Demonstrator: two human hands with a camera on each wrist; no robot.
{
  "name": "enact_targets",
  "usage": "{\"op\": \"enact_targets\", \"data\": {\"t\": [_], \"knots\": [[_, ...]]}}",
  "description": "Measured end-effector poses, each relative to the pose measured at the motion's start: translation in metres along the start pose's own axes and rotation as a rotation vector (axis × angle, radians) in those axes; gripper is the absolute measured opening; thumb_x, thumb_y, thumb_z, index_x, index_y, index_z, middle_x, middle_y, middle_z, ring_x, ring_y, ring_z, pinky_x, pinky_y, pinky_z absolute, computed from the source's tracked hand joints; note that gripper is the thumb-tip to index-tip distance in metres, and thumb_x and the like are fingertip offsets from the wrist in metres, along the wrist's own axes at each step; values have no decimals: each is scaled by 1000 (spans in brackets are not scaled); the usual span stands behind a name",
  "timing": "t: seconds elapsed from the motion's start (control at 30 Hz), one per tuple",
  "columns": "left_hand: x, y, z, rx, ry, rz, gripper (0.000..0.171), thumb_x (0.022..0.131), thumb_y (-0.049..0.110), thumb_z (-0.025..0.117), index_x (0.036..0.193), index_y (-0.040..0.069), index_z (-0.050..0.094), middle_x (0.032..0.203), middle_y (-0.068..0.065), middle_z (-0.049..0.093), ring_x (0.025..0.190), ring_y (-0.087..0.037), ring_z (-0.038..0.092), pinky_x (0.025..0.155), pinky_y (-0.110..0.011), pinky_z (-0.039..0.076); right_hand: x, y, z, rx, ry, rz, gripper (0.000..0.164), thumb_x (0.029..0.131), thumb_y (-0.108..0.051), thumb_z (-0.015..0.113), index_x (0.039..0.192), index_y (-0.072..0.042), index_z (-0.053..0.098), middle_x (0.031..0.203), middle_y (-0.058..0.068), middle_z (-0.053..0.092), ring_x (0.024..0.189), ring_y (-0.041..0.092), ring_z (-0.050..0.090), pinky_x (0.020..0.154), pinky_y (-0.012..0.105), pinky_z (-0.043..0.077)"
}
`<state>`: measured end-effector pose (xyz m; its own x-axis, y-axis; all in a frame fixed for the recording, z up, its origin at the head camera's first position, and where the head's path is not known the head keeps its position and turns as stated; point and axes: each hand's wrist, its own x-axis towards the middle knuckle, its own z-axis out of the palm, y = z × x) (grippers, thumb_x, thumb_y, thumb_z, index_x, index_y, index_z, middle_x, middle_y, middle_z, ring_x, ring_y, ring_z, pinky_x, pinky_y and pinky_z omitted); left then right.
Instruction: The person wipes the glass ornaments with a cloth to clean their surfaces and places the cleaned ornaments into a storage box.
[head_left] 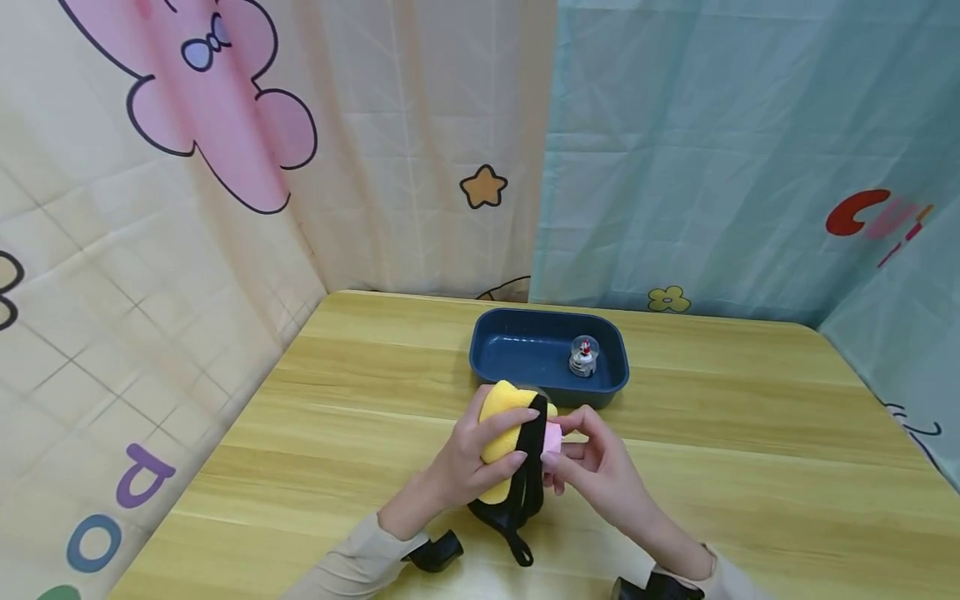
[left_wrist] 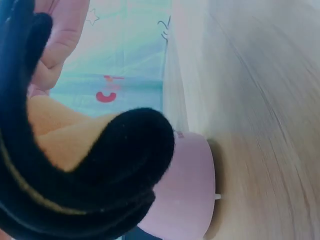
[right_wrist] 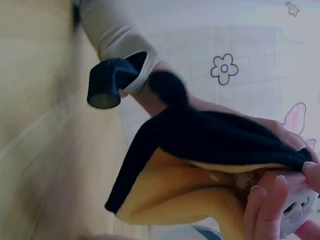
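My left hand [head_left: 480,450] grips a soft yellow plush pouch [head_left: 498,425] with a black edge and a black loop hanging at its lower end. At the pouch's right side, the fingertips of my right hand [head_left: 600,462] pinch a small pink object [head_left: 552,440]. The right wrist view shows this object as a pale piece [right_wrist: 300,212] with dark face-like marks, at the pouch's open mouth. Yellow fabric lines the mouth, and the black band [right_wrist: 215,137] runs along its upper side. In the left wrist view, black fabric [left_wrist: 135,145] covers much of the foreground.
A dark blue tray [head_left: 517,337] stands behind the hands, with a small snow globe [head_left: 583,356] inside on the right. A rounded pink thing [left_wrist: 187,185] sits on the wooden table [head_left: 750,467], partly behind the pouch. Printed curtains [head_left: 420,167] enclose the table's back and sides.
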<state>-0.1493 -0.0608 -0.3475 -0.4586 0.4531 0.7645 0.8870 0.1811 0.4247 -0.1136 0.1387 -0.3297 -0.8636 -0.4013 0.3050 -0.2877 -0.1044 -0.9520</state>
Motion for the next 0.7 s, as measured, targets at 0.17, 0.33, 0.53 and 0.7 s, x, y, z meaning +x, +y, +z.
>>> {"op": "enact_targets", "data": {"t": [0.17, 0.33, 0.53, 0.7], "knots": [[0, 0, 1, -70, 29, -22, 34, 97, 37, 43, 124, 17, 48, 113, -16, 44, 97, -20, 49, 74, -23, 51, -1, 2, 3, -97, 27, -219, 36, 80, 13, 62, 111, 9, 46, 98, -3, 54, 64, 9, 62, 51, 24, 54], [1, 1, 2, -93, 53, -38, 34, 97, 37, 43, 123, 16, 48, 114, -17, 45, 97, -21, 49, 73, -23, 51, 0, 5, 4, -276, 76, -375, 46, 70, 18, 68, 112, 8, 51, 95, 9, 51, 66, 7, 58, 57, 18, 54], [1, 1, 3, -133, 39, -90, 33, 97, 34, 44, 124, 16, 48, 117, -17, 46, 99, -20, 49, 76, -25, 50, 2, 8, 0, -436, 80, -535, 40, 74, 3, 74, 109, 6, 55, 98, 13, 53, 74, 8, 54, 58, 15, 52], [-1, 1, 5, -151, 53, -130, 31, 95, 26, 46, 124, 14, 48, 117, -16, 47, 99, -20, 49, 78, -25, 49, 6, 10, -4, -557, 62, -648, 40, 82, -24, 70, 107, 5, 57, 103, 16, 54, 80, 8, 54, 60, 12, 50]]}}
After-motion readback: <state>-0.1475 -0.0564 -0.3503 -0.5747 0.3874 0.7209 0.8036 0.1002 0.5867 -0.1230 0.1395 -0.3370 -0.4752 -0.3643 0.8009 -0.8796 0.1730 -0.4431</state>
